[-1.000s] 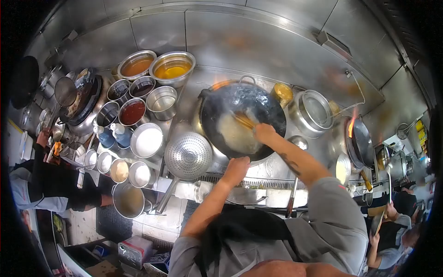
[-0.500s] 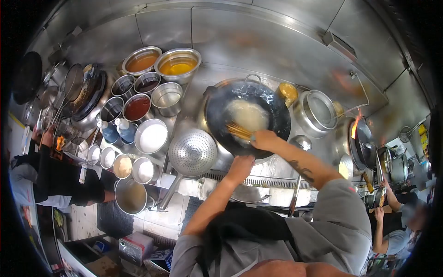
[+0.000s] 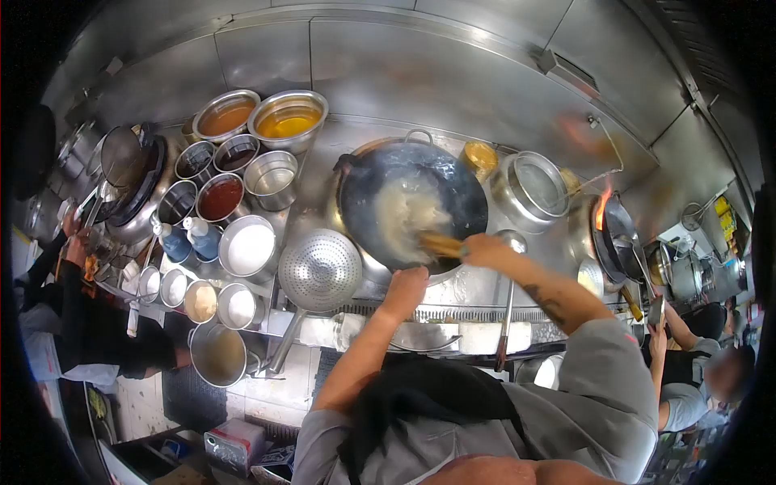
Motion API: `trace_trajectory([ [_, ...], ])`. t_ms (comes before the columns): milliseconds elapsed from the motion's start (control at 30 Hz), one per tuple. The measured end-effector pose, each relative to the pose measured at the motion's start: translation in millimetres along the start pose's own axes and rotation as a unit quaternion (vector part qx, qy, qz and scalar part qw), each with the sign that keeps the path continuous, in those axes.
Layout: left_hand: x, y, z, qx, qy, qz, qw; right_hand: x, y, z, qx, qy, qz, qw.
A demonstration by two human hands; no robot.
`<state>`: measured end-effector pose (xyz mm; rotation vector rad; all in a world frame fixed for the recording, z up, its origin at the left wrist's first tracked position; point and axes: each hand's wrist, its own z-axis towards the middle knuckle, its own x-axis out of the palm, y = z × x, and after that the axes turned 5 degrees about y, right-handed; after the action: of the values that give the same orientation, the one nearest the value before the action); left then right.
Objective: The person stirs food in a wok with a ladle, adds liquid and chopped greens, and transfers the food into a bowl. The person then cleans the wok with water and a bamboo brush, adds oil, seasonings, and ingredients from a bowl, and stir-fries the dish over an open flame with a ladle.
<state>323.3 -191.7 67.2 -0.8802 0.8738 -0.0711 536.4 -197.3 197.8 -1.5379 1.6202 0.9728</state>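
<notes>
My right hand (image 3: 487, 252) is closed around a bamboo wok brush (image 3: 439, 243). The brush's bristles sit in cloudy, pale liquid (image 3: 404, 206) inside a large dark wok (image 3: 364, 190). They look blurred by motion, and the liquid is churned up. At the wok's near rim, my left hand (image 3: 406, 288) is closed on the edge or a handle there; its fingertips are partly hidden. A perforated strainer (image 3: 320, 271) lies to the left of the wok. Right of it, a long-handled ladle (image 3: 508, 311) rests across the counter's front edge.
At left stand several sauce pots, a red sauce pot (image 3: 221, 199), a yellow liquid bowl (image 3: 288, 121) and squeeze bottles (image 3: 204, 237). A steel pot (image 3: 533, 190) stands right of the wok. Flame (image 3: 603, 208) rises beside another wok (image 3: 621, 238). Other people work at both sides.
The brush has swept from the wok's left-middle toward its near right, and the pale liquid has spread and swirled. My left hand stays at the near rim. The head view has shifted slightly.
</notes>
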Motion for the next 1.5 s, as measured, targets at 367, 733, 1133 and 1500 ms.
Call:
trace_trajectory([
  [367,-5.4,-2.5,0.3,-0.007,0.019,-0.005,1.000,-2.8,-69.1,34.6,0.034,-0.046,-0.112,0.992],
  [733,6.6,6.8,0.9,-0.016,0.016,0.022,0.999,34.8,46.4,149.7,-0.069,-0.200,0.121,0.970],
  [1133,1.4,1.1,0.2,-0.017,0.012,0.014,1.000,11.5,8.3,105.3,0.010,-0.138,-0.024,0.990],
  [1500,-7.7,-5.2,-1.0,0.016,-0.023,0.006,1.000,-8.9,-48.6,170.2,0.019,-0.200,0.014,0.979],
])
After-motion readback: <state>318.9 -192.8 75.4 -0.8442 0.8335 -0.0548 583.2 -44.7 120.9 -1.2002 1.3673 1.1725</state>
